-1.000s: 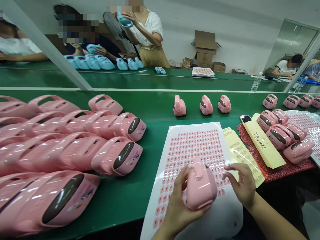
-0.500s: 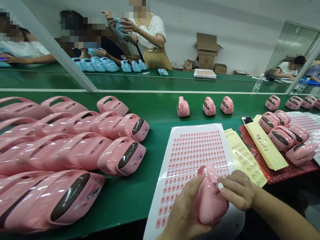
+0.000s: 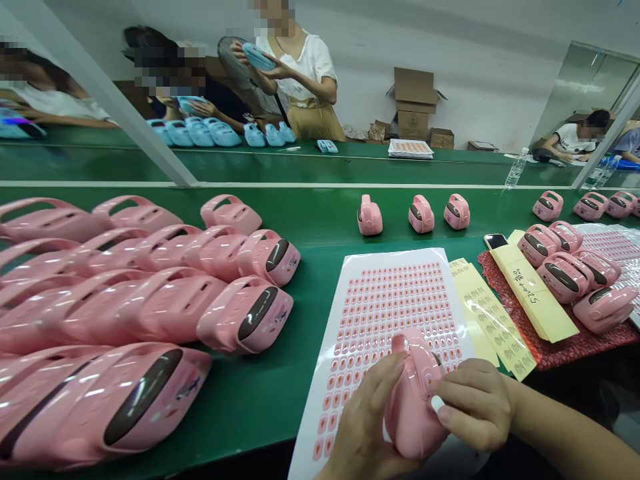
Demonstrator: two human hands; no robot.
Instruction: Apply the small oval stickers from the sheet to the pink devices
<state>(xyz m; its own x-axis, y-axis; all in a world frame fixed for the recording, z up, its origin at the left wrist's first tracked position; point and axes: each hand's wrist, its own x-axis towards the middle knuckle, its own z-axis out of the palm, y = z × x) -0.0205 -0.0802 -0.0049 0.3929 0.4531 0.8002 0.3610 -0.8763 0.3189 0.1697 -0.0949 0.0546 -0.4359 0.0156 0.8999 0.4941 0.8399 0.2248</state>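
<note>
My left hand [image 3: 367,420] is wrapped round the left side of a pink plastic casing [image 3: 415,413] with a loop handle, held tilted above the sticker sheet. My right hand [image 3: 473,403] is closed against the casing's right side, its fingertips pressed at the base of the handle. A small oval sticker [image 3: 429,379] shows there, by the fingertips. Something white covers the tip of the right thumb. Under the casing lies the white sheet [image 3: 395,260] with rows of small pink and red oval stickers. The casing's dark front panel is mostly hidden from me.
Rows of pink casings [image 3: 245,313] fill the left of the green table [image 3: 280,400]. Three casings [image 3: 421,215] stand behind the sheet. On the right are yellow label sheets [image 3: 493,313], red bubble wrap [image 3: 555,353] and a phone [image 3: 495,241]. Co-workers handle blue casings [image 3: 200,132] across the table.
My right fingers have shifted slightly on the handle base, and the oval sticker now shows there. The casing has moved a little left. Across the table, a standing person has turned a blue casing.
</note>
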